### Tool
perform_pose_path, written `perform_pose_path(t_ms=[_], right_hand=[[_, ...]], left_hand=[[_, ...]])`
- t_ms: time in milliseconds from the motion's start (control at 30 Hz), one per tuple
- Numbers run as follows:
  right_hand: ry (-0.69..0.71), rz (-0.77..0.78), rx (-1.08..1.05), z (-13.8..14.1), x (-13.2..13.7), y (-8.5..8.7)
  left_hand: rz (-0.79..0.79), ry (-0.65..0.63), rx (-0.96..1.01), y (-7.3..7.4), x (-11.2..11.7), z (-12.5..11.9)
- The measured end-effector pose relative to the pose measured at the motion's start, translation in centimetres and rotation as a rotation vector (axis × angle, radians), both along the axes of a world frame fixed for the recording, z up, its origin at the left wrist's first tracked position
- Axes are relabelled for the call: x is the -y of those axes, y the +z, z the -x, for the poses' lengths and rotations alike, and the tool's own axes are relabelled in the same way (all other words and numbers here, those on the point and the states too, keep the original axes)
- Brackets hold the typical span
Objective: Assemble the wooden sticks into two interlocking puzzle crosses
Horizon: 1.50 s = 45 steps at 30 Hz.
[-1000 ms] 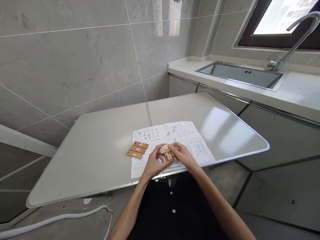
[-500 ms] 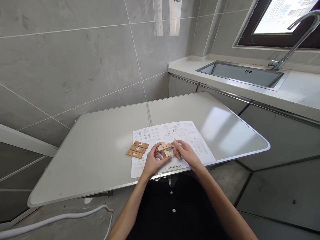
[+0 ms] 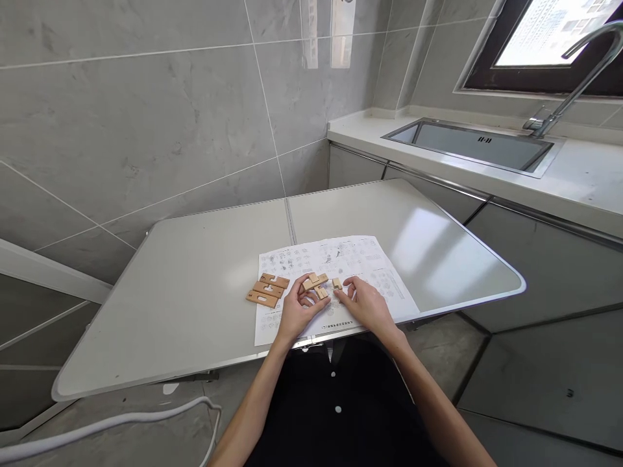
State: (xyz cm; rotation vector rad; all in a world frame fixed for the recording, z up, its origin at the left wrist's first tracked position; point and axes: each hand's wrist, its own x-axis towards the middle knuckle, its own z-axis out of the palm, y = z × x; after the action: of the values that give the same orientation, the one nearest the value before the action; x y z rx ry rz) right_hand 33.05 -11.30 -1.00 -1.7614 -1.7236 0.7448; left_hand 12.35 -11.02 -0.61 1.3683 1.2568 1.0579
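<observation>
My left hand [image 3: 298,310] is closed around a joined set of light wooden burr puzzle pieces [image 3: 314,281], its thumb beneath and its fingers curled at the left. One notched end [image 3: 322,293] of the set shows between thumb and fingers. Just to the right, a small wooden puzzle piece [image 3: 337,284] sits at the thumb and index tips of my right hand [image 3: 364,302], apart from the set. Part of its far side is hidden. Both hands are over a printed sheet [image 3: 394,295] with small diagrams.
Flat brown wooden plates [image 3: 267,290] with cut-outs and numbers lie left of my left hand, partly on the sheet. The folding table [image 3: 195,279] has a seam across its middle. Behind stand a tiled wall and a counter with a sink [image 3: 467,144].
My right hand has drawn a small piece away to the right, so a gap now separates it from the set. My left hand tilted the set slightly and stayed near its place.
</observation>
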Motion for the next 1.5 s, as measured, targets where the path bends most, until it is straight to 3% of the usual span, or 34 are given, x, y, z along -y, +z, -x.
perform_pose_path(t_ms=[100, 367, 767, 900, 1033, 1233, 1500], right_hand=[[-0.048, 0.008, 0.061, 0.5, -0.9, -0.1], [0.008, 0.086, 0.174, 1.5, -3.0, 1.2], [0.004, 0.092, -0.442, 0.3, -2.0, 2.7], [0.087, 0.080, -0.552, 0.3, -1.9, 2.7], [0.155, 0.047, -0.559, 0.3, -1.7, 2.4], [0.187, -0.169, -0.442, 0.8, -1.3, 2.1], [0.072, -0.219, -0.350, 2.1, 0.0, 2.9]], left_hand=[[0.015, -0.008, -0.037, -0.1, 0.0, 0.1], [-0.010, -0.028, -0.055, -0.2, 0.1, 0.1], [0.001, 0.006, -0.043, -0.2, 0.2, 0.1], [-0.001, 0.018, -0.029, -0.3, 0.2, 0.1], [-0.031, 0.028, -0.011, -0.3, 0.2, -0.1], [-0.075, 0.039, -0.022, 0.1, 0.2, -0.1], [-0.182, 0.054, -0.133, 0.0, 0.6, -0.1]])
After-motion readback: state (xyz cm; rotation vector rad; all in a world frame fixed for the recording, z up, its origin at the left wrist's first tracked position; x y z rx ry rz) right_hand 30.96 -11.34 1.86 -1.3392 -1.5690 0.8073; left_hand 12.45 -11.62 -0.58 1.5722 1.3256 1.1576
